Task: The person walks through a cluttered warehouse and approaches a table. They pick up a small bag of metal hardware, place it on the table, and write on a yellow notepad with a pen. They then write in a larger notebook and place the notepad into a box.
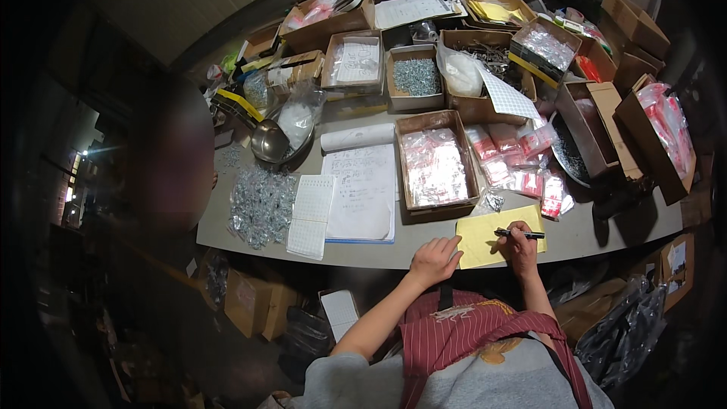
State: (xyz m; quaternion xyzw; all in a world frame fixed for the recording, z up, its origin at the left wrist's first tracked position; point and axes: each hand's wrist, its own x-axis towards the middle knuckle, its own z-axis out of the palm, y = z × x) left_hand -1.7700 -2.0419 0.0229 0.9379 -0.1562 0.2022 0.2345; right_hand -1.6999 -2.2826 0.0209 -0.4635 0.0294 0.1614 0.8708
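A yellow sheet of paper (481, 236) lies at the table's front edge, right of the middle. Held in my right hand (522, 251) is a black pen (533, 235), pinched over the sheet's right half with its tip pointing left. My left hand (435, 260) rests at the sheet's left edge, its fingers laid out flat on the tabletop and the paper's corner. Just beyond the sheet stands a cardboard box (404, 182) full of small clear bags. Red-and-white zip bags (528, 182) are heaped to its right.
Left of the box, a clipboard with written pages (371, 204) lies beside a small gridded notebook (310, 216). A pile of bagged metal parts (261, 204) and a metal scoop (269, 141) are farther left. Boxes of screws (415, 49) and bags line the back. A blurred person (170, 159) is at left.
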